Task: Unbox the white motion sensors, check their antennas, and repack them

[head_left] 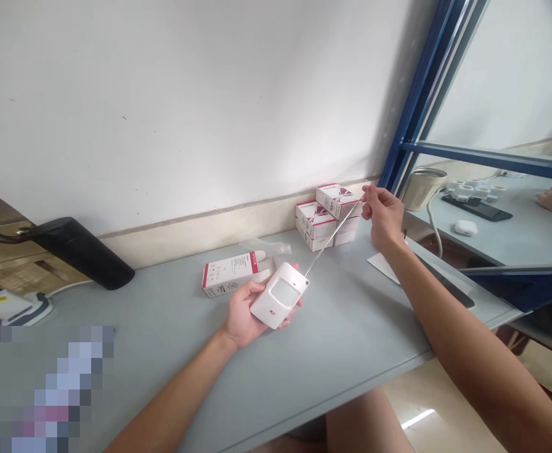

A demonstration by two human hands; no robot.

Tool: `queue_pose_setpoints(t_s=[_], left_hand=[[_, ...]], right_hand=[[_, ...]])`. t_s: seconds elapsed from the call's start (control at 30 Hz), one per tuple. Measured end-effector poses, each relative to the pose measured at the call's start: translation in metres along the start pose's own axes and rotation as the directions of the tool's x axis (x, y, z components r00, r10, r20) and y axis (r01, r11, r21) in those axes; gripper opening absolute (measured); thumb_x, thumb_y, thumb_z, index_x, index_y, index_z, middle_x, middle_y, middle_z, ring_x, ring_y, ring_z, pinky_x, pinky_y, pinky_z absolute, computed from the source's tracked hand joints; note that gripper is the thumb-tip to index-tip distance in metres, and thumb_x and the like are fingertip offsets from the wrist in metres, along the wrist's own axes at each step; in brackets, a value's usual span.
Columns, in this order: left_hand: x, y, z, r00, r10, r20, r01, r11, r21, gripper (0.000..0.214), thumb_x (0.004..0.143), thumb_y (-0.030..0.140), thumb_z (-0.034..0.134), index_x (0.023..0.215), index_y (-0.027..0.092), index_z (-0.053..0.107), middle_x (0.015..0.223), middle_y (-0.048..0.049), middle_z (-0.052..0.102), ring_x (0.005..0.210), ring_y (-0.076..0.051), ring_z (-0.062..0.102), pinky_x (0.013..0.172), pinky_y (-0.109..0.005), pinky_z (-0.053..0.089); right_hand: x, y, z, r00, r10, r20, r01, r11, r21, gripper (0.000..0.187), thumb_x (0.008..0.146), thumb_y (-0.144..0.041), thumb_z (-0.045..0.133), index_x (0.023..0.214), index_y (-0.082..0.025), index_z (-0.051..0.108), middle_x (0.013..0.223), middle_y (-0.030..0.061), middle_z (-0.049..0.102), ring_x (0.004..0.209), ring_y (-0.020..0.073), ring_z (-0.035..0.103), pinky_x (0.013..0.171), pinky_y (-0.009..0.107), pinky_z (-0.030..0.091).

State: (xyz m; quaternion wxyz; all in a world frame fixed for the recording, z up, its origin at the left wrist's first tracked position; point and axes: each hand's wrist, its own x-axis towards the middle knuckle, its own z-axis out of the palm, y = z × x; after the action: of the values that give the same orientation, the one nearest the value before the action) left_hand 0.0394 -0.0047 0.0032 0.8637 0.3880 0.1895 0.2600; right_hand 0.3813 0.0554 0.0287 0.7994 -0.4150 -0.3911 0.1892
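Centrally: left hand [243,313] clamped round smooth white plastic sensor [279,295]; right hand [382,215] pinches tip of thin metal antenna [335,236], drawn out straight; card boxes [328,215] behind.

Open tabletop near you, clutter along the wall

Your nearest stretch of grey table [332,340] lies bare, so you can pass freely there. Toward the wall, an open carton [235,272] and stacked red-and-white boxes [327,217] block the way. A black lamp head [82,251] crowds your left; the blue shelf post [422,94] hems in your right, beside the thin antenna [335,236].
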Motion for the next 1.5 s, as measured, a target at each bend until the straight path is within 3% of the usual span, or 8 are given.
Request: queue_pose_setpoints(t_s=[0.27,0.57,0.73,0.9,1.07,1.2,1.33,1.5], left_hand=[[-0.005,0.011,0.009,0.994,0.062,-0.088,-0.069,0.995,-0.075,0.074,0.085,0.041,0.053,0.154,0.013,0.048,0.095,-0.0178,0.071,0.073,-0.024,0.061,0.062,-0.030,0.043],[-0.002,0.008,0.009,0.948,0.179,-0.263,-0.200,0.978,-0.054,0.050,0.083,0.037,0.054,0.121,0.008,0.068,0.093,-0.0202,0.073,0.069,-0.024,0.062,0.058,-0.032,0.045],[-0.003,0.020,0.012,0.910,0.277,-0.309,-0.307,0.951,-0.050,0.044,0.082,0.033,0.055,0.115,0.008,0.069,0.096,-0.0197,0.074,0.072,-0.026,0.066,0.060,-0.034,0.049],[-0.010,0.044,0.006,0.818,0.377,-0.435,-0.465,0.878,-0.112,0.042,0.081,0.029,0.053,0.112,0.006,0.072,0.100,-0.0210,0.074,0.083,-0.029,0.070,0.068,-0.037,0.056],[-0.019,0.061,-0.006,0.752,0.422,-0.505,-0.545,0.830,-0.117,0.041,0.082,0.027,0.053,0.112,0.007,0.072,0.102,-0.0203,0.074,0.077,-0.025,0.068,0.070,-0.036,0.058],[-0.022,0.063,-0.013,0.739,0.448,-0.503,-0.549,0.833,-0.065,0.044,0.083,0.028,0.054,0.116,0.006,0.072,0.106,-0.0224,0.075,0.079,-0.026,0.068,0.069,-0.037,0.057],[-0.018,0.050,-0.014,0.832,0.352,-0.429,-0.420,0.905,-0.072,0.042,0.086,0.030,0.054,0.115,0.006,0.072,0.108,-0.0239,0.074,0.085,-0.030,0.069,0.068,-0.036,0.055],[-0.009,0.033,-0.013,0.895,0.259,-0.363,-0.302,0.951,-0.064,0.047,0.093,0.034,0.051,0.126,0.007,0.068,0.103,-0.0243,0.073,0.073,-0.025,0.063,0.061,-0.034,0.047]], right_hand=[[-0.069,-0.006,0.043,0.937,0.064,0.344,-0.018,0.991,-0.135,0.041,0.086,-0.063,0.077,0.084,-0.022,0.072,0.083,0.0020,0.070,0.067,0.0138,0.054,0.059,0.027,0.042],[-0.126,-0.001,0.062,0.634,0.298,0.713,-0.096,0.946,-0.310,0.043,0.099,-0.060,0.062,0.114,-0.022,0.075,0.104,0.0055,0.075,0.079,0.0179,0.060,0.075,0.034,0.048],[-0.127,-0.010,0.061,0.595,0.178,0.784,0.203,0.910,-0.361,0.052,0.103,-0.047,0.057,0.152,-0.029,0.055,0.122,0.0088,0.068,0.096,0.0233,0.065,0.082,0.039,0.056],[-0.124,0.001,0.077,0.606,0.096,0.790,0.550,0.667,-0.503,0.065,0.100,-0.033,0.060,0.161,-0.029,0.039,0.151,0.0150,0.053,0.138,0.0344,0.053,0.111,0.054,0.049],[-0.110,0.023,0.099,0.616,0.218,0.757,0.531,0.595,-0.603,0.035,0.098,-0.022,0.060,0.133,-0.021,0.063,0.139,0.0151,0.063,0.129,0.0327,0.061,0.107,0.050,0.052],[-0.095,0.014,0.090,0.720,0.093,0.687,0.445,0.699,-0.560,0.022,0.104,-0.026,0.051,0.120,-0.023,0.065,0.124,0.0115,0.071,0.112,0.0291,0.068,0.100,0.045,0.053],[-0.079,0.001,0.068,0.880,-0.021,0.475,0.232,0.891,-0.391,0.026,0.101,-0.038,0.060,0.124,-0.029,0.063,0.110,0.0062,0.073,0.099,0.0265,0.069,0.091,0.042,0.053],[-0.067,-0.003,0.061,0.927,0.057,0.371,0.027,0.976,-0.218,0.032,0.096,-0.035,0.063,0.128,-0.030,0.062,0.091,0.0006,0.069,0.084,0.0213,0.067,0.084,0.039,0.053]])
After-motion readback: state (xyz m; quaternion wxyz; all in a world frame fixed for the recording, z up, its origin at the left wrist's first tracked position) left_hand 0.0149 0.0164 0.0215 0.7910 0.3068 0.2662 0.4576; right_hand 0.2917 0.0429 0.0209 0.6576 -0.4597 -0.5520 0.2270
